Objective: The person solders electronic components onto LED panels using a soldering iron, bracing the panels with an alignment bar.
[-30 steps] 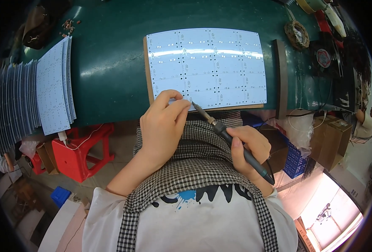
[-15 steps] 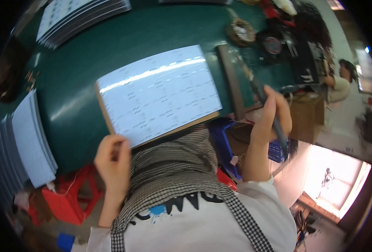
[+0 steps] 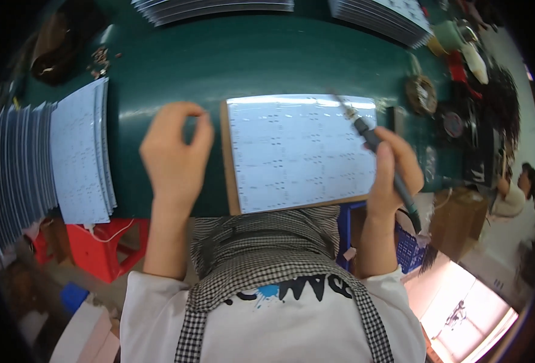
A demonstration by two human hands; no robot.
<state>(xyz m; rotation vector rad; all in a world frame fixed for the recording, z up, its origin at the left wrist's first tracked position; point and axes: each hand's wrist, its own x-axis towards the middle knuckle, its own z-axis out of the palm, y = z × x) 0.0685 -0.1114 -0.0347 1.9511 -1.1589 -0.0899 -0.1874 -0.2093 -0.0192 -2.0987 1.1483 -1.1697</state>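
Observation:
A white panel (image 3: 291, 157), likely a circuit board sheet with rows of small dark marks, lies on a slightly larger brown board (image 3: 230, 169) in front of me. In my right hand (image 3: 397, 166) is a soldering iron (image 3: 368, 134) with a dark handle. Its metal tip points away from me, above the panel's far right part. My left hand (image 3: 174, 145) hovers over the green table left of the brown board, thumb and forefinger curled into a pinch. Whatever may be between those fingertips is too small to make out.
Similar panels stand in a long row (image 3: 80, 151) at the left. More stacks (image 3: 219, 11) lie along the far edge. A coil-like ring (image 3: 422, 95) and dark equipment (image 3: 455, 124) sit at the right. Red stool (image 3: 101, 248) below left; another person (image 3: 512, 196) far right.
My left hand has left the panel's near left corner and risen over the table beside it. The iron has come from beyond the panel's right edge to above it. The view has turned.

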